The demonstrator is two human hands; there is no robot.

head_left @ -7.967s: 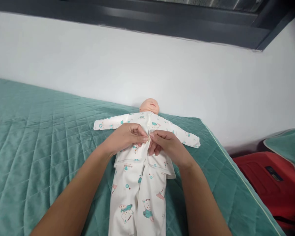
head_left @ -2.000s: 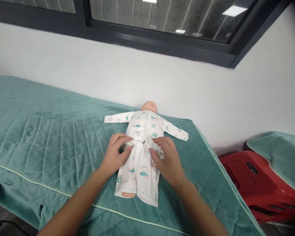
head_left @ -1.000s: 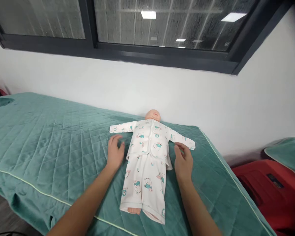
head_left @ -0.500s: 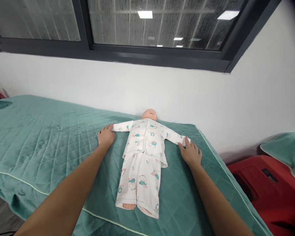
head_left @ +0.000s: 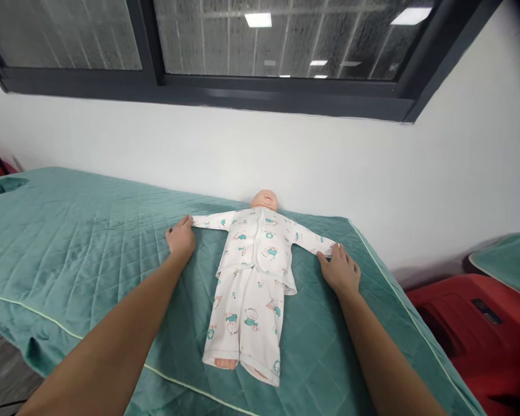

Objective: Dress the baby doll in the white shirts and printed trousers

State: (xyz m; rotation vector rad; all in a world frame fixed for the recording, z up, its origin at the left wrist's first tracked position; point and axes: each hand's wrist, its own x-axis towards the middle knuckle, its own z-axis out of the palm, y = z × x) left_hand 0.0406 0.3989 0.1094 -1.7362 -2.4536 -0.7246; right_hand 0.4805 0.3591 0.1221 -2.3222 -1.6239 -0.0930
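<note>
A baby doll (head_left: 264, 200) lies on its back on the green quilted cover, its head toward the wall. It wears a white printed pajama top (head_left: 260, 242) and matching pajama pants (head_left: 245, 323); part of a foot shows at one pant leg. Both sleeves stretch out sideways. At the end of the left-hand sleeve (head_left: 214, 221), my left hand (head_left: 182, 236) is closed on the cuff. My right hand (head_left: 340, 268) has the cuff of the other sleeve (head_left: 314, 241) between thumb and fingers. The doll's hands are not visible.
The green quilted cover (head_left: 91, 231) drapes over a bed-like surface against a white wall (head_left: 199, 150). Above is a dark-framed window (head_left: 286, 95). To the right stands a red plastic object (head_left: 463, 323) with green cloth (head_left: 509, 266) over it.
My left hand has moved a little left, drawing its sleeve out straighter. My right hand has shifted slightly right with the other cuff. The doll's body stays put.
</note>
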